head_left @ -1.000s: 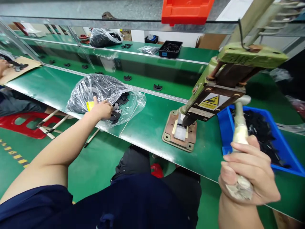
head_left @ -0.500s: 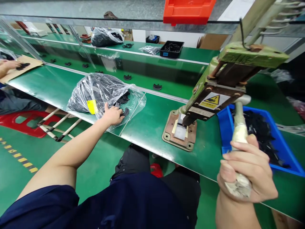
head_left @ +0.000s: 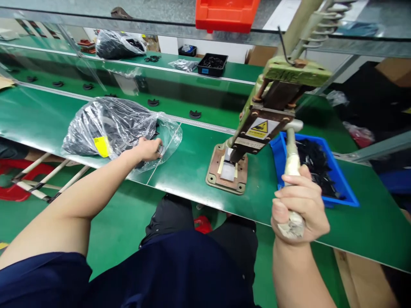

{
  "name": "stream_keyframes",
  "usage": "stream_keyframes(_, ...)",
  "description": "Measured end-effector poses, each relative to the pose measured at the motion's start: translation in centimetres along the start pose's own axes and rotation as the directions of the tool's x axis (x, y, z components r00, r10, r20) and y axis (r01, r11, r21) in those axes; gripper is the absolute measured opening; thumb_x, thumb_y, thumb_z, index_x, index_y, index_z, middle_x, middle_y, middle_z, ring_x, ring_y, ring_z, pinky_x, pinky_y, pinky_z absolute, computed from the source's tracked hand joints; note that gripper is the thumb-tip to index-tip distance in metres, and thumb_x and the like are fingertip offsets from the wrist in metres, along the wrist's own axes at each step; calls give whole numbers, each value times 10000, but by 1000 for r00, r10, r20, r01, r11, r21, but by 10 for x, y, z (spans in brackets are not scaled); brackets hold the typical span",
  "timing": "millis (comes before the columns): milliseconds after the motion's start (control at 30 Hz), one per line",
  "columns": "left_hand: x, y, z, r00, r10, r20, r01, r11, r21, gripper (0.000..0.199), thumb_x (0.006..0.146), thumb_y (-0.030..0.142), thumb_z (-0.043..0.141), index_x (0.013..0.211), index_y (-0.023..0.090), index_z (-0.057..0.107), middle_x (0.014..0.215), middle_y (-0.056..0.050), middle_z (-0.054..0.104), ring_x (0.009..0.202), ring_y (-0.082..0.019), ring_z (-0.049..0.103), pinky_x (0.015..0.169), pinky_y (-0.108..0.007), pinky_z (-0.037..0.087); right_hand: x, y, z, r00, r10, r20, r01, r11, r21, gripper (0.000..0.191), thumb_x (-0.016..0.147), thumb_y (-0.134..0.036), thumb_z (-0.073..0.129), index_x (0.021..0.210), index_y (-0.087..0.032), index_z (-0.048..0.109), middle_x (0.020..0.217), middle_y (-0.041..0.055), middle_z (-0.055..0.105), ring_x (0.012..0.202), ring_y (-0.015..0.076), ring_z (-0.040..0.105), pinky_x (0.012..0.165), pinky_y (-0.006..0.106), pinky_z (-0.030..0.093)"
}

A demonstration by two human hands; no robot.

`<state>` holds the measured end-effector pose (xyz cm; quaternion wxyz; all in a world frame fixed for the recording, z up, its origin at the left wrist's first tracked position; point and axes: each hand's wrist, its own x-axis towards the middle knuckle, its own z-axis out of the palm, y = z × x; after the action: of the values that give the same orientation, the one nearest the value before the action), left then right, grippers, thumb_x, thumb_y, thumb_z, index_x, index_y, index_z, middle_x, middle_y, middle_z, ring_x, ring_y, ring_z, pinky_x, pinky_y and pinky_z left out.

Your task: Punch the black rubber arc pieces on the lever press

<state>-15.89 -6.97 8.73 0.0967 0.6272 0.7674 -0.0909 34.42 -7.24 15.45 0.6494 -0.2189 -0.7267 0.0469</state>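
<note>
No longer spread, the left hand (head_left: 149,149) is curling nearly closed, pinching what looks like a dark part (head_left: 160,149) over the plastic bag (head_left: 117,122) beneath it, so singling one out, while the right hand (head_left: 300,207) is wrapping the lever (head_left: 292,156).

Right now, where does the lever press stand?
In the head view, the lever press stands right of centre on the green workbench, between the plastic bag by the left hand and the blue bin.
</note>
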Motion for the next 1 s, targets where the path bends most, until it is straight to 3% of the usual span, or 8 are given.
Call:
stream_keyframes(100,-6,4,6,999,-20,-36,16,994,-110,541,844,425,692,1308,197,535,1138,-135,778,1117,-352,734,1049,-447,436,0,-3,-4,999,-8,48,8,1000,8,98,759,-252,734,740,-286,644,753,-37,687,956,265,755,1190,662,533)
stream_keyframes(233,-14,14,12,995,40,-96,-58,981,-186,215,862,436,635,933,254,545,932,-77,723,932,-295,726,859,-370,503,-2,-5,-6,997,10,75,-10,1000,4,79,785,-231,724,773,-277,661,789,-36,690,1001,253,748,1227,678,495)
stream_keyframes(333,-16,28,10,979,59,-195,-115,950,-289,297,856,451,635,750,262,433,781,-40,641,875,-257,694,815,-344,506,-3,-5,-6,997,1,73,-2,1000,6,84,829,-273,719,775,-285,657,807,-49,684,1025,233,745,1231,674,492)
stream_keyframes(400,-16,44,6,979,13,-204,-115,860,-497,394,853,489,650,710,258,364,723,-18,614,837,-229,688,763,-321,508,-3,-5,-4,998,-12,60,11,1000,15,117,851,-299,714,762,-278,641,808,-50,682,1032,224,743,1222,668,502)
stream_keyframes(533,-17,87,-1,987,78,-139,-159,508,-847,513,770,537,778,687,240,368,732,3,640,717,-168,660,663,-281,489,-4,-4,-3,999,-19,46,18,1000,15,131,859,-303,707,758,-276,627,791,-51,678,1018,218,743,1207,664,517)
stream_keyframes(667,-18,136,-2,977,195,-86,-153,365,-918,460,699,572,888,776,211,613,713,-2,669,641,-142,606,609,-266,453,-5,-4,-4,999,-5,52,5,1000,6,123,835,-287,718,756,-277,624,791,-55,684,1019,225,744,1217,678,505)
stream_keyframes(833,-7,191,2,985,146,-97,-114,110,-987,499,683,505,955,877,195,616,684,10,697,556,-108,600,576,-249,472,-5,-6,-6,997,16,69,-16,1000,-1,89,842,-280,714,777,-288,654,801,-53,685,1032,217,744,1226,631,507)
stream_keyframes(1000,11,230,-1,972,233,0,-13,52,-999,431,732,382,969,897,163,637,707,-5,722,521,-92,631,559,-239,522,-7,-6,-6,998,1,67,-1,1000,-3,103,854,-303,712,777,-282,648,803,-52,675,1040,219,741,1245,670,482)
